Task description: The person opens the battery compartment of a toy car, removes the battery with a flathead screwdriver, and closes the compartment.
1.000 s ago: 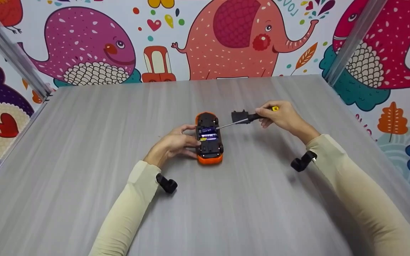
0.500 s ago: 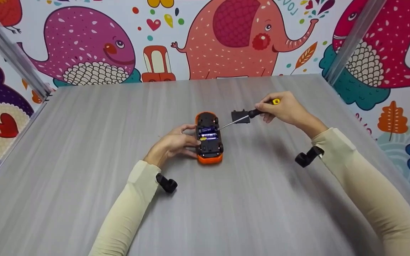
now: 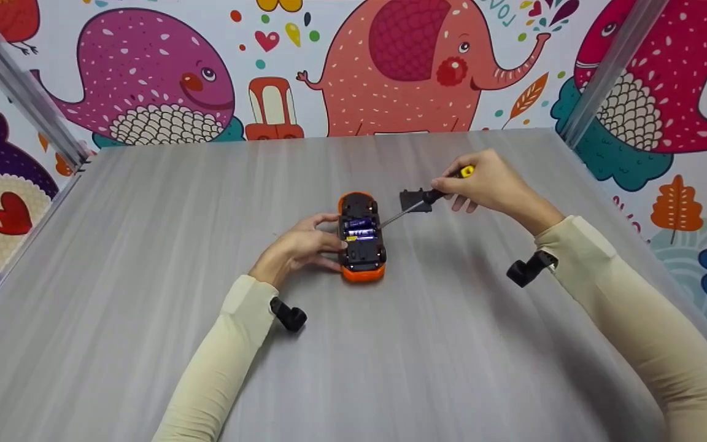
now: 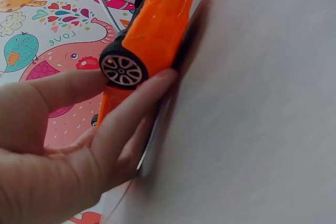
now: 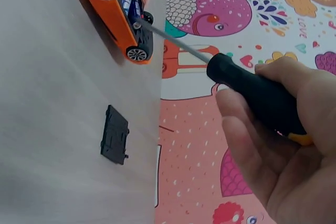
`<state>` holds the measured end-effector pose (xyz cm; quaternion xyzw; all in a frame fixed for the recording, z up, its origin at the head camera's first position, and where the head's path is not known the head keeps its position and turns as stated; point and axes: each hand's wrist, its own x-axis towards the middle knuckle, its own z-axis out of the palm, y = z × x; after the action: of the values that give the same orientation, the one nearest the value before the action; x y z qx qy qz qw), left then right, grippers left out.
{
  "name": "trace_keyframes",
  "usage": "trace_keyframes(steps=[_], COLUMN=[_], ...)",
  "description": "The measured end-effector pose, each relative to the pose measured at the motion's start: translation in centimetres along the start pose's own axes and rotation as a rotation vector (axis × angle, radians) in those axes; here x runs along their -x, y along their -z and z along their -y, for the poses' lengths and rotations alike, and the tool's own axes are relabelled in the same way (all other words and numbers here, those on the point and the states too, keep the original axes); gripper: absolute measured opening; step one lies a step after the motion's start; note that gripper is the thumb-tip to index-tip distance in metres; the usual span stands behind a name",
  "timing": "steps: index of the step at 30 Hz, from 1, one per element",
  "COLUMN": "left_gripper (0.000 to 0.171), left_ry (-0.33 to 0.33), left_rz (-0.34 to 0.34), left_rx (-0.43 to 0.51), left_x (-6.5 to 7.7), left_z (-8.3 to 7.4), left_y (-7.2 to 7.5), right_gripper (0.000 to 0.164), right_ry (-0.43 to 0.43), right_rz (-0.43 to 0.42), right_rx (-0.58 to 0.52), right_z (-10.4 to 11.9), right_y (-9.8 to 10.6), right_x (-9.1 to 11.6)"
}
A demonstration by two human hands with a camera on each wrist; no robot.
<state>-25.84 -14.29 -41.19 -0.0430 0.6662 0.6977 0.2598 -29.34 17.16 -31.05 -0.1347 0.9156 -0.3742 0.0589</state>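
Observation:
An orange toy car (image 3: 363, 253) lies wheels-up on the table, its black underside showing. Purple batteries (image 3: 361, 234) sit side by side in its uncovered compartment. My left hand (image 3: 298, 248) grips the car from its left side, thumb and fingers along the body and near a wheel in the left wrist view. My right hand (image 3: 496, 184) holds a screwdriver (image 5: 252, 87) by its black-and-yellow handle. The screwdriver's thin metal shaft slants down to the compartment's right edge, its tip at the battery ends. A black battery cover (image 5: 115, 135) lies on the table to the car's right.
The grey wood-grain table (image 3: 194, 202) spreads around the car on all sides. Behind it stands a wall panel with cartoon animals (image 3: 390, 55), with metal posts (image 3: 611, 67) at the corners. Black wrist cameras (image 3: 531, 268) jut from both sleeves.
The screwdriver tip has shifted slightly nearer along the compartment's right edge, from the far battery's end toward the near one. My right hand has risen and tilted the handle more steeply. The left hand stays put.

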Motion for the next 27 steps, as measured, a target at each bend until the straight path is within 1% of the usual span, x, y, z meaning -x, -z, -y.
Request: trace_keyframes(steps=[4,11,21,27], left_gripper=[0.073,0.073,0.074,0.075], left_ry=[0.003,0.005,0.009,0.004], left_rz=[-0.003,-0.003,-0.009,0.0], left_rx=[-0.008,-0.016,-0.013,-0.016], left_x=[0.0,0.1,-0.1,0.0], left_z=[0.0,-0.1,0.0,0.0], left_y=[0.0,0.0,0.1,0.1], right_gripper=[0.037,0.032,0.034,0.027], right_ry=[-0.029,-0.079,-0.052,-0.017], right_rz=[0.011,0.053,0.022,0.034], right_rx=[0.04,0.076,0.15,0.229], right_z=[0.8,1.9,3.3,4.5], right_y=[-0.2,-0.3,-0.6,-0.9], right_x=[0.0,-0.2,-0.3,-0.2])
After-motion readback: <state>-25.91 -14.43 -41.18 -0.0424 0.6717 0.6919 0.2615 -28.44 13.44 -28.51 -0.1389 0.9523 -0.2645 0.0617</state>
